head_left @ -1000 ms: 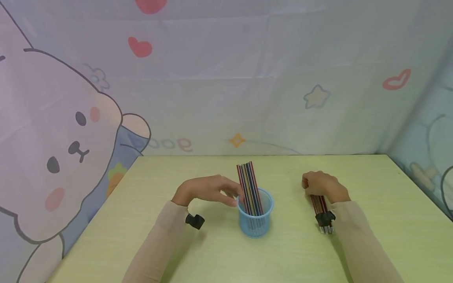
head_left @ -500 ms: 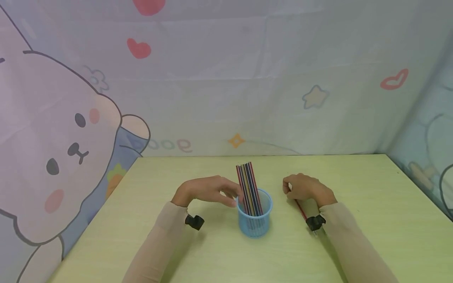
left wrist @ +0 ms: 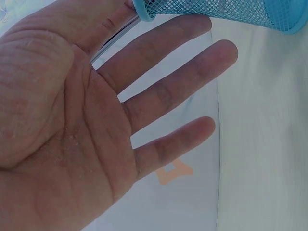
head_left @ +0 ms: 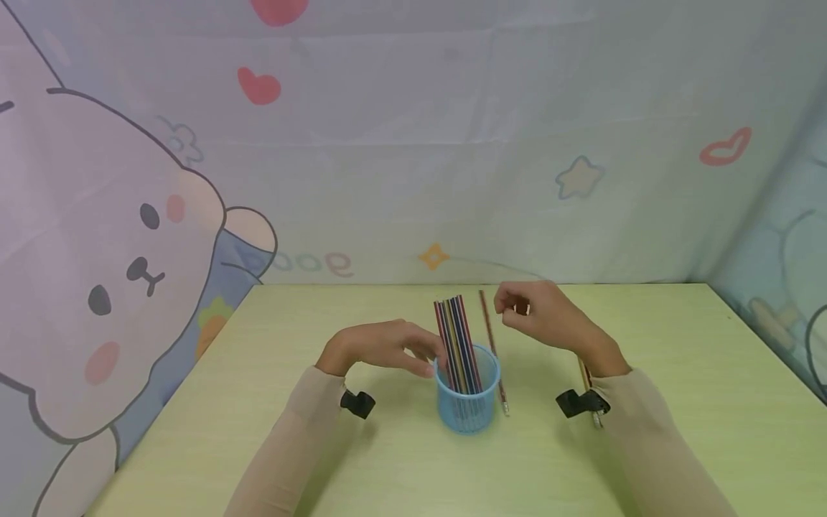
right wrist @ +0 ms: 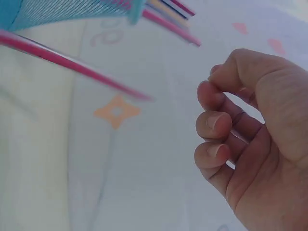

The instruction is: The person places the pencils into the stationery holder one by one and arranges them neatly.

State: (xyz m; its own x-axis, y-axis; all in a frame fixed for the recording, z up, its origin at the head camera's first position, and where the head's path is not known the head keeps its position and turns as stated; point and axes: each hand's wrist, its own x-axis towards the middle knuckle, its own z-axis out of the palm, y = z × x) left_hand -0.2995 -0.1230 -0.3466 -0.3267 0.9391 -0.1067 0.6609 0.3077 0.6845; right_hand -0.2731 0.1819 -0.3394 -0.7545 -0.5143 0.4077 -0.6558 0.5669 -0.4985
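A light blue mesh pen holder (head_left: pixel 468 413) holds several pencils (head_left: pixel 459 345) that lean left. My left hand (head_left: pixel 388 346) pinches its left rim with thumb and forefinger; in the left wrist view the other fingers (left wrist: pixel 163 96) stretch out beside the mesh. A single reddish pencil (head_left: pixel 489 327) slants just right of the holder, partly hidden behind its rim, and is blurred in the right wrist view. Up and to the right of that pencil is my right hand (head_left: pixel 539 312), raised with its fingers curled and nothing between them.
More pencils (head_left: pixel 585 377) lie on the table under the right wrist, partly covered by the black wrist camera (head_left: pixel 581 402). Behind the pale yellow table (head_left: pixel 400 474) hangs a printed cloth (head_left: pixel 413 179).
My right hand has moved left and up from the loose pencils, pulling one away and letting it go beside the holder. The left hand has kept its place.
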